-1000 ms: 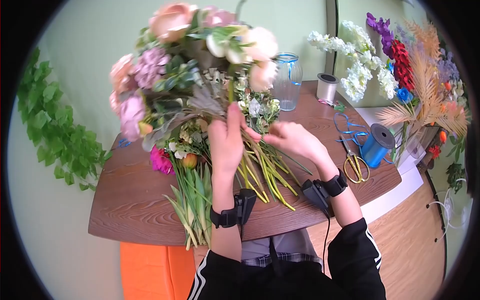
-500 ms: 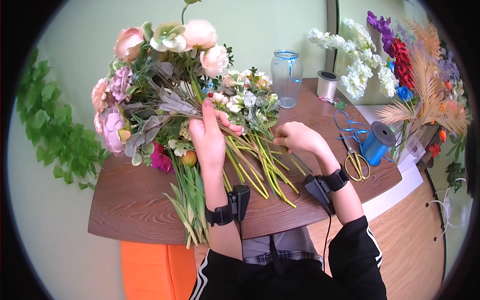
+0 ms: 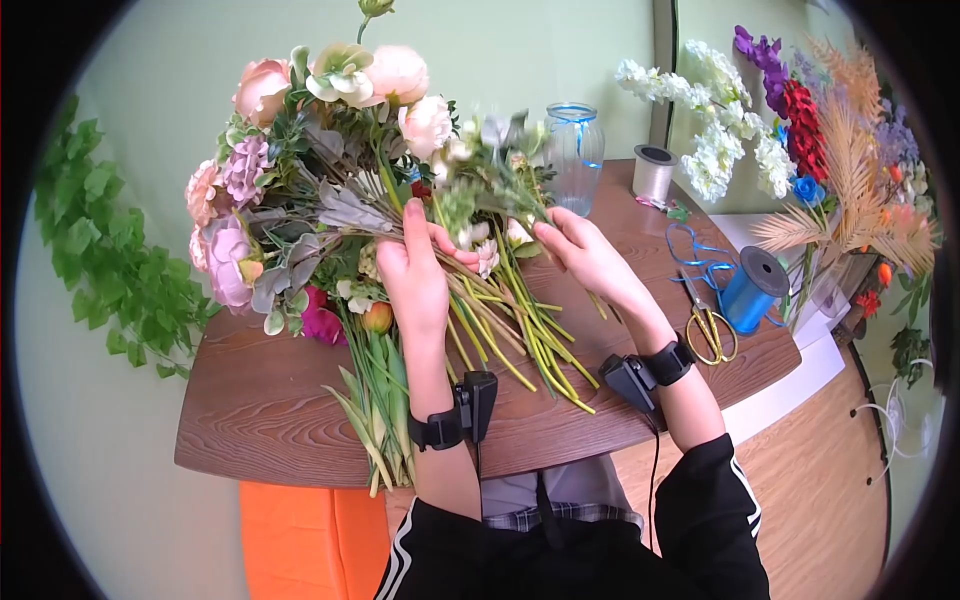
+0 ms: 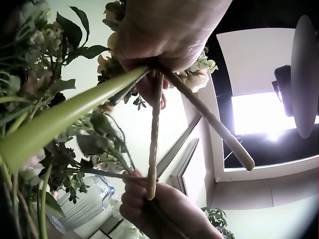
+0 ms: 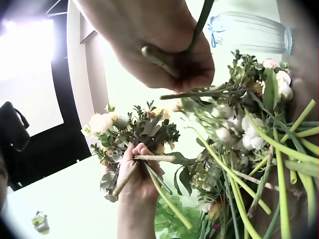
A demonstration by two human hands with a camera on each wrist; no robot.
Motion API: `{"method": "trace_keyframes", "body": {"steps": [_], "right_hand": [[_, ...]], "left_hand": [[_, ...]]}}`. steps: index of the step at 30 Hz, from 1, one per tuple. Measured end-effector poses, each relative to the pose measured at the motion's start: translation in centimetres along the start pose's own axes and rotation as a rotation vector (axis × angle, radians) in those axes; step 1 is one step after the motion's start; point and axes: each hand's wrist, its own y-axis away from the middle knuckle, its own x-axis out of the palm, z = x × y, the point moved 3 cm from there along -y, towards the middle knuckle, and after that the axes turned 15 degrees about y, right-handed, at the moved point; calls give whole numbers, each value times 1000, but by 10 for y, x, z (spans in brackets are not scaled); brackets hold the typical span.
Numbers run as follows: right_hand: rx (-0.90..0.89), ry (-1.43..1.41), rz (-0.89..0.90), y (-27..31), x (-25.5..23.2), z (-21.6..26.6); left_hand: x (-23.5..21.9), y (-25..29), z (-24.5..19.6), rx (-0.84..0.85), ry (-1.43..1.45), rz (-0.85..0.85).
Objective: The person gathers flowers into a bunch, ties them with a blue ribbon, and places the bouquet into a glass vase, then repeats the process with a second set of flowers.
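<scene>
My left hand grips the stems of a bouquet of artificial flowers, peach, mauve and cream blooms among grey-green leaves. In the left wrist view, its bare stem ends stick out below the palm. My right hand pinches the stem of a leafy sprig with small pale flowers, blurred in the head view. That sprig is above a pile of loose stems, right of the bouquet. A stem end pokes out of my right fist in the right wrist view.
A glass vase with blue ribbon stands behind. On the table's right are a white spool, blue ribbon spool and gold-handled scissors. Tulip stems overhang the front edge. More flowers stand far right.
The bouquet has swung left and tilted, then held steady in my left hand. My right hand has risen slightly from the pile's stems, lifting the pale-flowered sprig.
</scene>
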Motion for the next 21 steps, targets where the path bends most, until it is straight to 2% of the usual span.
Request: {"method": "trace_keyframes", "body": {"steps": [2, 6, 10, 15, 18, 21], "right_hand": [[-51, -62, -137, 0, -5, 5], [-63, -299, -212, 1, -13, 14], [-29, -342, -310, 4, -12, 15], [31, -533, -380, 4, -11, 10], [51, -888, -393, 5, -15, 9], [22, -852, -410, 4, -16, 7]], "left_hand": [[0, 0, 0, 12, 12, 2], [1, 1, 1, 22, 35, 6], [9, 3, 0, 2, 89, -10], [7, 4, 6, 49, 37, 29], [9, 4, 2, 31, 79, -66], [7, 3, 3, 7, 55, -13]]}}
